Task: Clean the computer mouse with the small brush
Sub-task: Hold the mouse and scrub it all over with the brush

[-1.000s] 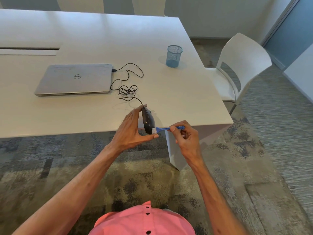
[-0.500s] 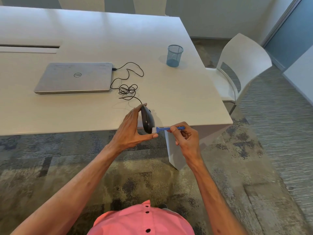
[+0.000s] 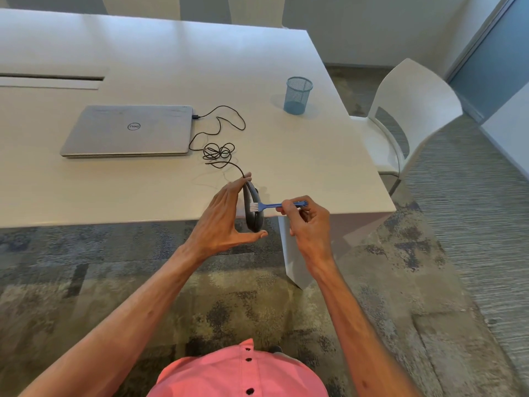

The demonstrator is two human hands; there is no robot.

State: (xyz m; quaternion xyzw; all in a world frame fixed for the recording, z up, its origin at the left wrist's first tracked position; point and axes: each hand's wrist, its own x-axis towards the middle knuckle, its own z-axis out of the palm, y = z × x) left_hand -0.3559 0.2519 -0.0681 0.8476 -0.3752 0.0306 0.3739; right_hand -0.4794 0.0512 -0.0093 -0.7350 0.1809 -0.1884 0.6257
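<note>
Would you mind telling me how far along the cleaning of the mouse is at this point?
Done: the left hand has the dark corded computer mouse lifted on edge at the white table edge; the right hand holds the small blue brush. In hand: its white bristles touch the mouse's side. Left: the remaining surfaces, as far as I can judge; how clean it is cannot be seen.

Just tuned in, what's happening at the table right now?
A person is cleaning a wired computer mouse. The left hand holds it on edge in the air at the near edge of the white table, pinched between thumb and fingers. The right hand holds a small blue brush with its white bristles against the mouse's side. The cable runs to a closed laptop. A blue mesh cup stands farther back.
</note>
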